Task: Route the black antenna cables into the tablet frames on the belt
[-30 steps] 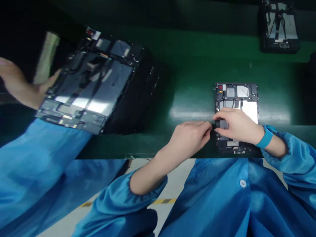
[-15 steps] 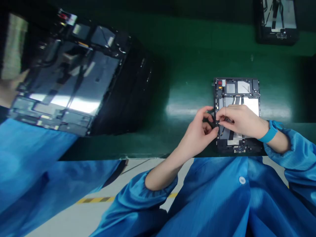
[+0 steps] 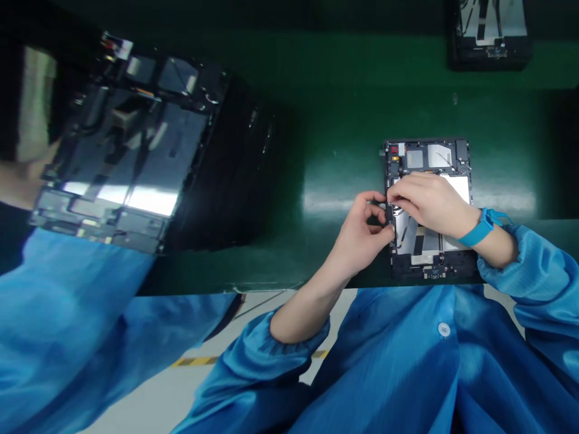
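An opened tablet (image 3: 429, 244) lies flat on the green table, its black frame, silver panels, dark ribbon strips and thin wires exposed. My left hand (image 3: 362, 235) is at the tablet's left edge, fingers curled against the side and thumb resting on the rim. Over the upper left part of the tablet, my right hand (image 3: 429, 202) is closed, with fingertips pinched at the left edge. Whatever those fingertips hold, if anything, is too small to make out. A blue band (image 3: 482, 228) circles my right wrist. Part of the tablet's middle is hidden beneath this hand.
At left, a co-worker in a blue sleeve (image 3: 76, 283) holds a stack of similar opened tablets (image 3: 145, 144), blurred and close to me. Another such stack (image 3: 493, 54) stands at the back right. The green table's (image 3: 266, 265) front edge runs just before my body.
My right hand has moved up along the tablet's left edge. My left hand keeps its place at the edge. The view has shifted slightly.
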A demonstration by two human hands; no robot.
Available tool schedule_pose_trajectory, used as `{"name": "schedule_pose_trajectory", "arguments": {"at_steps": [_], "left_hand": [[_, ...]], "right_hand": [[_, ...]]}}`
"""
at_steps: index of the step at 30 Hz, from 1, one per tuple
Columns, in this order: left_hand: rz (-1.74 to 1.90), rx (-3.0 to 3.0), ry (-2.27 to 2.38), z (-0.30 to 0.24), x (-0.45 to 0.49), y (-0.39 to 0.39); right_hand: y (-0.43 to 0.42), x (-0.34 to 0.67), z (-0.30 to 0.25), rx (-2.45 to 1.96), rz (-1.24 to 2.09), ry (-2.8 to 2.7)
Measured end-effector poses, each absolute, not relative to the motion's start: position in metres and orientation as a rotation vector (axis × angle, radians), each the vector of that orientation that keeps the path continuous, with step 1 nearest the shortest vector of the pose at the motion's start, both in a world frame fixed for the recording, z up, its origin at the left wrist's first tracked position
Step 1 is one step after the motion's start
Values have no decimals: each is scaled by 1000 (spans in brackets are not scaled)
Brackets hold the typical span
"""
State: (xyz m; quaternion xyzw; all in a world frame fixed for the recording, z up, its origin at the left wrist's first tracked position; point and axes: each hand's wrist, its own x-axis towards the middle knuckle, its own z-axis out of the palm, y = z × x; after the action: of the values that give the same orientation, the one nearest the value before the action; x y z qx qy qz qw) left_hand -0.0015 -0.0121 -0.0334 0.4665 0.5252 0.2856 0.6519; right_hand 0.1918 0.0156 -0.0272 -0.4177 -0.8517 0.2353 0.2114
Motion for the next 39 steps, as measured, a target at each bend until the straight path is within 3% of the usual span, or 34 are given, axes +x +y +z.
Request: {"name": "schedule_pose_trajectory", "arguments": {"at_steps": [19, 39], "left_hand": [[682, 1086, 1033, -45, -7, 11], [608, 1149, 1196, -35, 2, 26]], "right_hand": [[18, 191, -33, -1123, 747, -2306], [38, 191, -22, -1270, 729, -2254]]}}
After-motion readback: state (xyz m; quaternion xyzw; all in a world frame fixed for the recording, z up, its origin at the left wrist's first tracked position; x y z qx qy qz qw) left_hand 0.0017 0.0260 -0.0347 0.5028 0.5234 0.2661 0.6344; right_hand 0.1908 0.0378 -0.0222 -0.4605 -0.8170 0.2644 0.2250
